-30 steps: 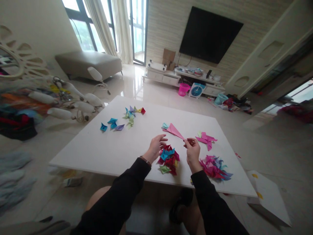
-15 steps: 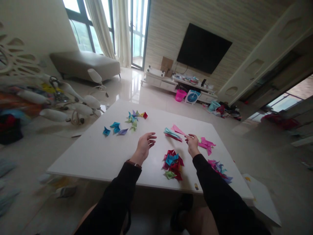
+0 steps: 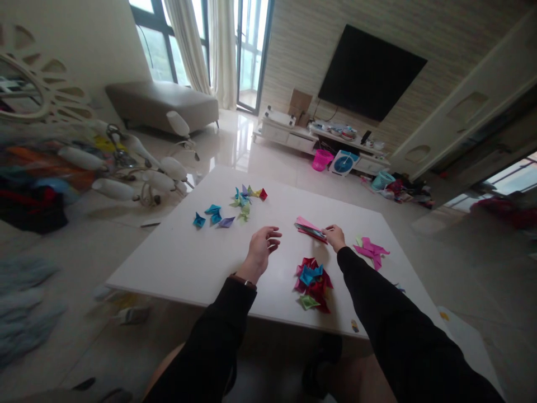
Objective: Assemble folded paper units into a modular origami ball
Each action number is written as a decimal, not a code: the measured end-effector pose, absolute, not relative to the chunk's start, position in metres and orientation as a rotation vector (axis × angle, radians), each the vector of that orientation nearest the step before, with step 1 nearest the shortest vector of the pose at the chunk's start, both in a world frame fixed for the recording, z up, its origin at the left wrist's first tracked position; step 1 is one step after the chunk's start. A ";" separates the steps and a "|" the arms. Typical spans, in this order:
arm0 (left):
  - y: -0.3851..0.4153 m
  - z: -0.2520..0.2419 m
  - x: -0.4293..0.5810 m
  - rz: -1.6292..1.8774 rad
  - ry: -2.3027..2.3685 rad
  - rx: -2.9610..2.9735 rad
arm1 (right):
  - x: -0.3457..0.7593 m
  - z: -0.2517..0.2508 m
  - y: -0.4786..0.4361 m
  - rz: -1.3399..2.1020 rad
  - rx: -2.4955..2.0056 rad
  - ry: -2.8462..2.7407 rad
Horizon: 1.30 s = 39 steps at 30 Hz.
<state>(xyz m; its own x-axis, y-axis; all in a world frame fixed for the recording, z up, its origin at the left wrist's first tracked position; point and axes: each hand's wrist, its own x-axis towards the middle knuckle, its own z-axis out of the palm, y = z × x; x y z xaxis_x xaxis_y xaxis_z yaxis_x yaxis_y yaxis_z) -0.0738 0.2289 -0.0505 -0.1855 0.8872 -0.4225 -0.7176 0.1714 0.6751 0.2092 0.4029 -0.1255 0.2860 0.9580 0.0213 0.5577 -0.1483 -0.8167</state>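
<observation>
My left hand point(image 3: 260, 247) hovers above the white table point(image 3: 176, 266), fingers apart and slightly curled, with nothing in it. My right hand point(image 3: 335, 238) pinches the right end of a small stack of folded paper point(image 3: 311, 230), pink and red with darker, shiny layers; the exact layers are blurred. Nearer to me lies a pile of folded paper pieces point(image 3: 315, 284) in red, blue and green. Right of my right hand is a flat pink folded paper piece point(image 3: 372, 252) with a light green one beside it.
At the table's far left lie blue folded papers point(image 3: 213, 213), a purple one point(image 3: 227, 222) and a multicoloured group point(image 3: 244, 197). A small sticker point(image 3: 354, 325) is at the near edge. My right sleeve point(image 3: 390, 319) covers most of another paper pile. A lamp point(image 3: 157, 179) stands left of the table.
My right hand has come over the stack, where it earlier held a pink folded paper apart from it. The teal face of the stack no longer shows. The view has shifted left.
</observation>
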 end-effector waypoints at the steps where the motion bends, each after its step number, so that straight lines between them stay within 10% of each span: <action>1: 0.228 -0.051 -0.074 1.455 0.995 0.229 | 0.210 -0.125 0.400 0.650 -1.830 -1.402; 15: 0.216 -0.056 -0.045 1.372 1.037 0.515 | 0.209 -0.074 0.241 1.081 -1.356 -1.888; 25: 0.218 -0.065 -0.003 1.086 0.968 0.485 | 0.141 -0.101 0.191 0.473 -0.960 -2.349; 39: 0.242 -0.068 0.012 1.094 1.138 0.836 | 0.126 -0.129 0.191 0.580 -0.987 -2.319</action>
<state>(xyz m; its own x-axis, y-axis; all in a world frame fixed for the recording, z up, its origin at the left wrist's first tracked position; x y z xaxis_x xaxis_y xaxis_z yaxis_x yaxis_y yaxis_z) 0.0117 0.2422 -0.0681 0.0525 0.9602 -0.2745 -0.2364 0.2790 0.9307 0.1259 0.1910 -0.1292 -0.5804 0.7513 0.3141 0.5148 0.6374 -0.5733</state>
